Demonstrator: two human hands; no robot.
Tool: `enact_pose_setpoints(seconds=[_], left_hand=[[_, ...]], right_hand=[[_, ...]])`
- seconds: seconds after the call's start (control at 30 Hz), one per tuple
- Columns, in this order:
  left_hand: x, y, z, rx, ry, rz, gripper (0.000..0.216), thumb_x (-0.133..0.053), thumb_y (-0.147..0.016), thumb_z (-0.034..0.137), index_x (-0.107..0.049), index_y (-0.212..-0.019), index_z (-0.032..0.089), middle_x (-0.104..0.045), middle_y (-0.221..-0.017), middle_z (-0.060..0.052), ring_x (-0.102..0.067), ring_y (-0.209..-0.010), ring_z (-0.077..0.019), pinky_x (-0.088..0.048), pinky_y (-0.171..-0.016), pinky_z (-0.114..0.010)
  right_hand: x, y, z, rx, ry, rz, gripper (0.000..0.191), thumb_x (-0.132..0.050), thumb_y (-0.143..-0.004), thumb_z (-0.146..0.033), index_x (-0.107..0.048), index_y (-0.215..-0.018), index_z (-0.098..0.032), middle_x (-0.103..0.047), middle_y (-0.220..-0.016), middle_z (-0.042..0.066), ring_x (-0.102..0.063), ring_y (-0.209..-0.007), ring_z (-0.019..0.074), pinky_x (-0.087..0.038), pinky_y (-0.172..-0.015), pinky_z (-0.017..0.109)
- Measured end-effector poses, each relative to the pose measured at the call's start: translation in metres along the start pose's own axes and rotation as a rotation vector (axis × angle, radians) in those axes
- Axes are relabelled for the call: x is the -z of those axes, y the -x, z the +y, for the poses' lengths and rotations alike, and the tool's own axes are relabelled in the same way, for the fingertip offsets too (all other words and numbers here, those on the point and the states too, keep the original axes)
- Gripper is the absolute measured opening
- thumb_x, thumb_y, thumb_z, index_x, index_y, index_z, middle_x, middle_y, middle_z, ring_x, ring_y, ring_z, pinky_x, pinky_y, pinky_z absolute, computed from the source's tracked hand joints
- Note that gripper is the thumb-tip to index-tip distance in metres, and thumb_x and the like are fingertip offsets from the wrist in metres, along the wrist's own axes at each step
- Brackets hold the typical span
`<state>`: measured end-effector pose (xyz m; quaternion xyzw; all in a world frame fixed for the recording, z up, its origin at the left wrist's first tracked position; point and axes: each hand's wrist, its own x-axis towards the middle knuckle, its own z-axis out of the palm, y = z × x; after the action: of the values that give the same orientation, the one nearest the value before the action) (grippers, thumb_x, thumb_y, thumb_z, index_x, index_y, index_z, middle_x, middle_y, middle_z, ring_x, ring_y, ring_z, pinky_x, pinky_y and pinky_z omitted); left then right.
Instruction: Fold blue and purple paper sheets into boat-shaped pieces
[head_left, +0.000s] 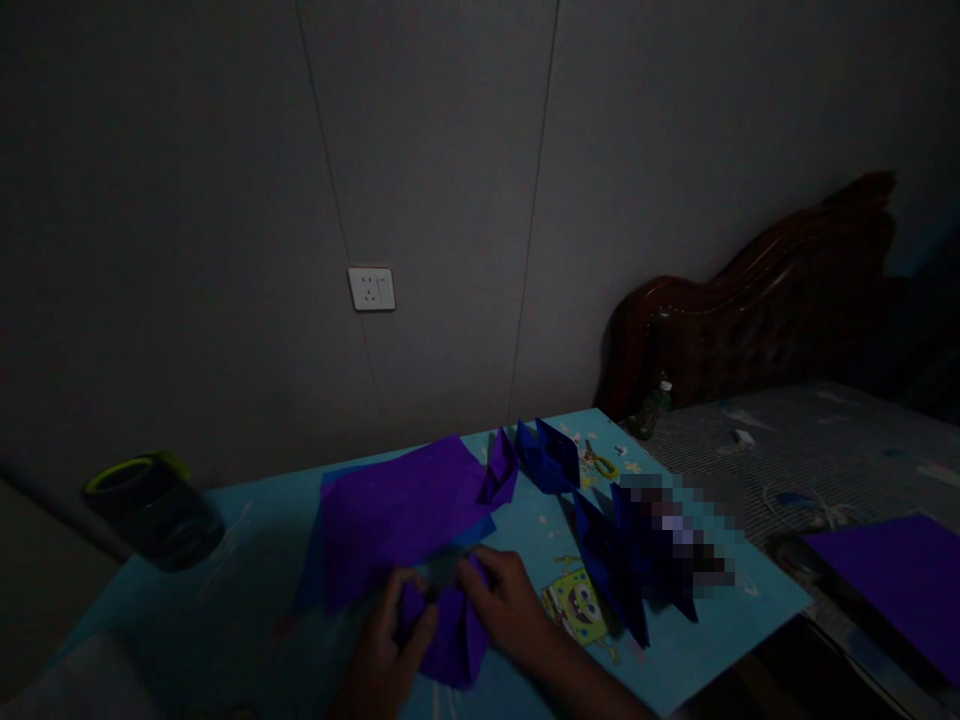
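Both hands pinch a small, partly folded purple paper (450, 640) at the near edge of a light blue cartoon-printed table (247, 560). My left hand (390, 650) grips its left side with curled fingers. My right hand (510, 605) presses its top right with fingers closed on it. Just beyond lies a flat stack of purple and blue paper sheets (397, 510). Folded purple and blue paper shapes (540, 460) stand behind and to the right, and a larger dark blue folded piece (607, 560) stands at right.
A dark cup with a green rim (150, 505) stands at the table's left. A wall with a white socket (371, 288) is behind. A bed with a carved wooden headboard (757, 310) lies right, with a purple sheet (892, 575) on it. The room is dim.
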<state>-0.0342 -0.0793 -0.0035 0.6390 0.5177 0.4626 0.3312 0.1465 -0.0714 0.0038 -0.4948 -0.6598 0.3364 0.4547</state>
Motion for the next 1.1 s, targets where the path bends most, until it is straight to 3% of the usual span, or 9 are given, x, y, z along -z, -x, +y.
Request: enact_pose_setpoints(seconds=[0.13, 0.33, 0.4, 0.5, 0.63, 0.73, 0.93, 1.03, 1.1], left_hand=[[0.005, -0.005, 0.001, 0.12, 0.136, 0.012, 0.03, -0.058, -0.082, 0.053, -0.058, -0.085, 0.023, -0.072, -0.086, -0.003, -0.068, -0.086, -0.0206, -0.055, -0.079, -0.029], [0.008, -0.006, 0.001, 0.259, 0.325, 0.04, 0.034, -0.062, -0.078, 0.056, -0.052, -0.079, 0.024, -0.067, -0.067, 0.003, -0.06, -0.054, -0.014, -0.049, -0.052, -0.024], [0.01, -0.006, 0.003, 0.234, 0.343, -0.039, 0.028, -0.063, -0.079, 0.049, -0.053, -0.076, 0.024, -0.069, -0.068, 0.002, -0.063, -0.058, -0.015, -0.052, -0.058, -0.026], [0.011, -0.004, 0.009, 0.096, 0.268, -0.206, 0.012, -0.062, -0.081, 0.035, -0.063, -0.08, 0.023, -0.076, -0.091, -0.004, -0.071, -0.087, -0.021, -0.055, -0.082, -0.033], [0.011, 0.003, 0.012, -0.107, -0.018, -0.413, 0.028, -0.059, -0.083, 0.026, -0.071, -0.108, 0.029, -0.072, -0.115, -0.008, -0.066, -0.11, -0.0238, -0.05, -0.098, -0.037], [0.009, 0.007, 0.011, -0.118, -0.169, -0.459, 0.044, -0.07, -0.077, 0.032, -0.067, -0.122, 0.033, -0.065, -0.131, -0.008, -0.061, -0.118, -0.0293, -0.046, -0.103, -0.042], [0.001, 0.003, 0.013, 0.0, 0.049, -0.289, 0.029, -0.069, -0.077, 0.026, -0.07, -0.105, 0.027, -0.074, -0.102, -0.006, -0.068, -0.095, -0.0235, -0.053, -0.087, -0.033], [-0.001, 0.001, 0.012, 0.171, 0.232, -0.104, 0.041, -0.068, -0.074, 0.025, -0.061, -0.114, 0.023, -0.071, -0.088, -0.003, -0.068, -0.081, -0.0199, -0.053, -0.075, -0.03], [-0.002, 0.0, 0.008, 0.257, 0.335, -0.083, 0.052, -0.069, -0.073, 0.026, -0.054, -0.123, 0.021, -0.07, -0.083, -0.002, -0.068, -0.076, -0.0191, -0.052, -0.068, -0.029]], right_hand=[[0.008, -0.008, 0.011, -0.085, -0.187, 0.229, 0.038, -0.047, -0.095, -0.051, -0.053, -0.074, -0.019, -0.048, -0.067, -0.004, -0.047, -0.064, 0.013, -0.039, -0.059, 0.023], [0.017, -0.015, 0.008, -0.067, -0.32, 0.413, 0.038, -0.053, -0.089, -0.058, -0.062, -0.087, -0.021, -0.066, -0.081, 0.003, -0.061, -0.079, 0.0206, -0.049, -0.072, 0.029], [0.019, -0.014, 0.005, -0.084, -0.335, 0.474, 0.039, -0.052, -0.089, -0.059, -0.061, -0.085, -0.021, -0.066, -0.076, 0.003, -0.062, -0.073, 0.0206, -0.049, -0.065, 0.029], [0.022, -0.01, 0.004, -0.121, -0.313, 0.526, 0.039, -0.048, -0.092, -0.057, -0.058, -0.08, -0.022, -0.066, -0.071, 0.003, -0.062, -0.065, 0.0196, -0.048, -0.058, 0.028], [0.018, -0.004, 0.009, -0.02, -0.132, 0.457, 0.036, -0.048, -0.094, -0.05, -0.061, -0.076, -0.021, -0.067, -0.068, 0.003, -0.062, -0.063, 0.0187, -0.047, -0.056, 0.027], [0.008, 0.0, 0.013, 0.072, -0.055, 0.313, 0.028, -0.052, -0.092, -0.042, -0.065, -0.081, -0.021, -0.069, -0.068, 0.002, -0.063, -0.061, 0.0179, -0.048, -0.058, 0.026], [-0.008, 0.001, 0.008, 0.067, -0.159, 0.161, 0.032, -0.059, -0.088, -0.043, -0.065, -0.108, -0.018, -0.073, -0.093, 0.006, -0.067, -0.084, 0.0217, -0.053, -0.075, 0.03], [-0.008, 0.0, 0.006, -0.032, -0.182, 0.069, 0.036, -0.063, -0.085, -0.049, -0.067, -0.099, -0.017, -0.071, -0.086, 0.005, -0.065, -0.079, 0.0207, -0.052, -0.07, 0.028], [-0.008, -0.001, 0.006, -0.067, -0.175, 0.035, 0.037, -0.063, -0.084, -0.054, -0.067, -0.086, -0.017, -0.067, -0.072, 0.002, -0.06, -0.067, 0.0178, -0.049, -0.061, 0.025]])
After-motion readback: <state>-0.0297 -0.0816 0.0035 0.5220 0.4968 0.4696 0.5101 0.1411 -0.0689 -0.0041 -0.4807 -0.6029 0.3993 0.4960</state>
